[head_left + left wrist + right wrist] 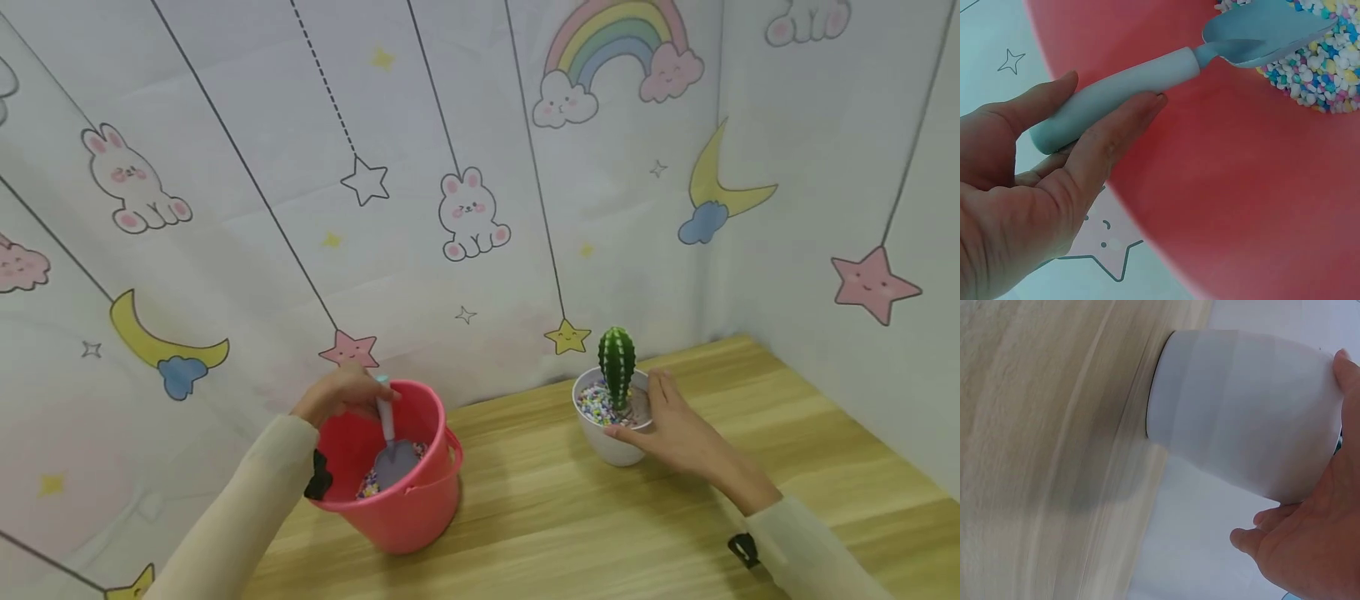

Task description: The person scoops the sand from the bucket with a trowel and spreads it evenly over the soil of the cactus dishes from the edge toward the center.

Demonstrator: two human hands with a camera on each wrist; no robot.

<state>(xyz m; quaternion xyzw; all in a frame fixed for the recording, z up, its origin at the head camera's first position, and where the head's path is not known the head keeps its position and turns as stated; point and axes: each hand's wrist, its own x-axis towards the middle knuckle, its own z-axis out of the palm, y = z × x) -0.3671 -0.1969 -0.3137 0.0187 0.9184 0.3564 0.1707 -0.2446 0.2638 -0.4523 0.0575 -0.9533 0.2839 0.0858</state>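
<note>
On the worktop (540, 517), a pink bucket (408, 521) at left holds multicoloured granules (369, 485) and a trowel (395, 465), pinched by the left hand (347, 393); the right hand (678, 433) grips a white flowerpot (618, 452) at right, containing similar granules and 1 cactus (617, 367).

Soft, even light surrounds us here, leaving faint shadows on the bench (525, 508) beside the bucket (401, 512), while the 2 wrist views look dimmer and cooler, with the pot (1241, 412) casting a soft-edged shadow and the bucket's wall (1229, 187) slightly blurred.
</note>
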